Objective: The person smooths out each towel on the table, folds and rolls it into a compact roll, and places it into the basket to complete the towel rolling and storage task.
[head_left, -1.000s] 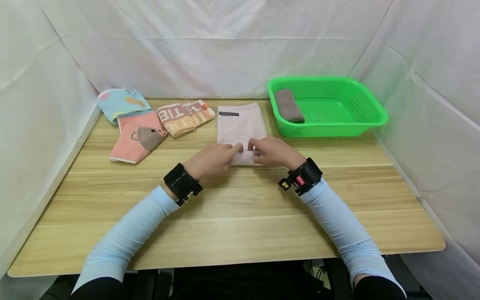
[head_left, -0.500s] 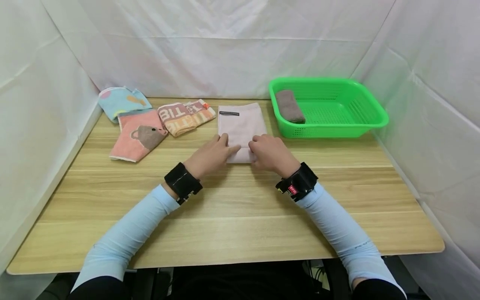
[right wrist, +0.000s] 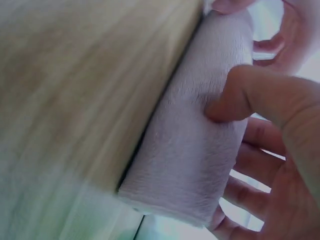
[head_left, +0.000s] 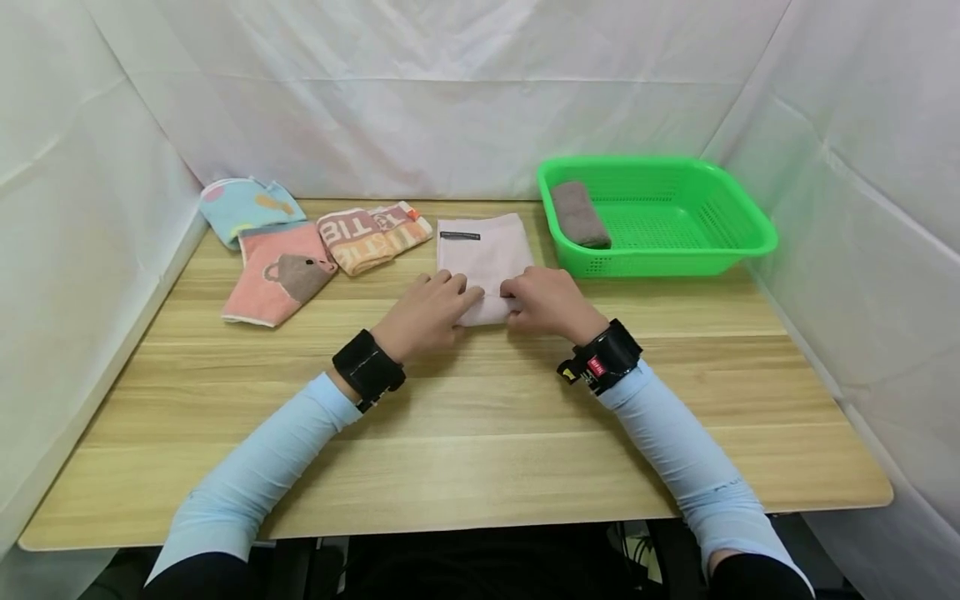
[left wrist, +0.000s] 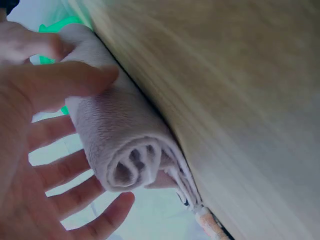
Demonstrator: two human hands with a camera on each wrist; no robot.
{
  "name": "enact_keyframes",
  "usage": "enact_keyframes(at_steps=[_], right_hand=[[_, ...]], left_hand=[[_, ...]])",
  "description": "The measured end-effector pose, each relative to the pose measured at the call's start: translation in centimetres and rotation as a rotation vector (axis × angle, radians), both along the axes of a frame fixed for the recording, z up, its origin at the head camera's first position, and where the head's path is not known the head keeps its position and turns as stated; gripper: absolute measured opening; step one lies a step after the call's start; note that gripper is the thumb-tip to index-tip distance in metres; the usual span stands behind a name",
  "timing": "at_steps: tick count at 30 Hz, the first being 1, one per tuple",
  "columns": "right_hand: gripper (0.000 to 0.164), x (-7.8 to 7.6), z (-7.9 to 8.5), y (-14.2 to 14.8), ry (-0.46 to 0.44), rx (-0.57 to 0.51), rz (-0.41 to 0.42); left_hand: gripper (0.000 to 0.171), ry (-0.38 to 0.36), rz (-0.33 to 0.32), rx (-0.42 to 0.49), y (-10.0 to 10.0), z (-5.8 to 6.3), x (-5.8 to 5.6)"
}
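Pink towel (head_left: 486, 248), just one, I see left hand (head_left: 422, 317), right hand (head_left: 553, 304), fingers gripping its roll, three cloths (head_left: 283, 271) toward table's (head_left: 465, 450) far-left corner

High head view, close wrist views.

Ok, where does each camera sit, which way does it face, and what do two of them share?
Head: on the person's head, facing forward and down over the table; both blue sleeves, left grip and right grip show.
Left wrist: on that wrist, facing the rolled towel's spiral end; left thumb, fingers and part of the right grip show.
Right wrist: on that wrist, facing the towel's right part; right thumb, fingers and part of the left grip show.
Shared: both wrist views show towel and table.
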State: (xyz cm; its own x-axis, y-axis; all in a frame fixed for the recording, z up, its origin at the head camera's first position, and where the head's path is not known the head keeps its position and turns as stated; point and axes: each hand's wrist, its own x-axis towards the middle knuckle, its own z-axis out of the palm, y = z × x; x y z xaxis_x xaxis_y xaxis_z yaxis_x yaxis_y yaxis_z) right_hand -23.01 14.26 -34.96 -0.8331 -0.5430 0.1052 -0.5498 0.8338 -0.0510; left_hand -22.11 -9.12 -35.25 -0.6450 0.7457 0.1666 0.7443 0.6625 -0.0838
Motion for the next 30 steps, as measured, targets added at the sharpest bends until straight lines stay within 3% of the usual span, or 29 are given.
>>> enact_keyframes(at_steps=[2, 6, 9, 16, 19, 23, 26, 30], right_hand=[[0.011, -0.1, 0.1, 0.3, -0.032, -0.034, 0.017], [0.026, -0.1, 0.4, 0.7, -0.095, -0.097, 0.017], [0.030, 0.1, 0.7, 0.6, -0.094, -0.093, 0.014], [0.030, 1.2, 1.8, -0.1, 0.056, -0.030, 0.068], [0.035, 1.2, 1.6, -0.3, 0.052, -0.014, 0.077], [0.033, 0.5, 0.7, -0.2, -0.002, -0.044, 0.075], [0.030, -0.1, 0.1, 0.0, -0.065, -0.105, 0.104], [0.027, -0.8, -0.5, 0.4, -0.163, -0.204, 0.155]], left_hand=[[0.040, 0.019, -0.010, 0.002, 0.0, 0.0, 0.1], [0.032, 0.012, -0.023, 0.005, 0.0, 0.2, 0.0], [0.036, -0.024, -0.030, -0.008, -0.2, 0.3, -0.1], [0.048, -0.229, -0.020, 0.031, -0.6, 0.2, -1.0], [0.047, -0.321, 0.004, 0.085, -0.8, 0.3, -1.3], [0.045, -0.371, 0.018, 0.106, -1.0, 0.4, -1.5], [0.046, -0.337, 0.009, 0.113, -1.0, 0.6, -1.4], [0.038, -0.151, -0.049, 0.141, -0.7, 0.9, -1.3]])
